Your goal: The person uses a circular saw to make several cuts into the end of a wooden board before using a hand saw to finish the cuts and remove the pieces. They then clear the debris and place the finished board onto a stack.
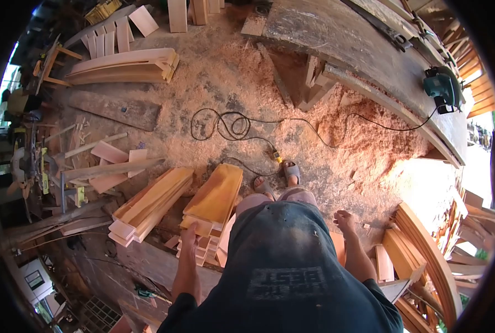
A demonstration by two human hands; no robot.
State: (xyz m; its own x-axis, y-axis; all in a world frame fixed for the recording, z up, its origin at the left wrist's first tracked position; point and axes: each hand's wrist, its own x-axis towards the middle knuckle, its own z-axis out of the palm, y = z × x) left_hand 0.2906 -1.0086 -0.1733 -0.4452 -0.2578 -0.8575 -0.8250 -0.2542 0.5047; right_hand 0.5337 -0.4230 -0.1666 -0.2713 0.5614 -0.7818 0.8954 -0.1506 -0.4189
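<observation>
Honey-coloured wood makes up the stack of tapered, smooth boards just left of the lower centre of the frame, its narrow end toward the pale short board ends at the near side. The person's left hand touches those ends; whether its fingers pinch them or merely rest there, one cannot tell. Just left lies a second stack of long, light-brown tapered boards.

Right of the lower centre, the person's right hand hangs beside the dark, dusty T-shirt, its fingers loosely bent and apart from the boards nearby. Grey open-toed sandals stand on the floor strewn with pinkish-tan wood shavings, near a yellow cable connector.

A blue-green power tool with a black base sits at the upper right on a long, worn grey wooden bench. Large, curved orange-brown boards lean at the lower right; a pale stack of long planks lies at the upper left.
</observation>
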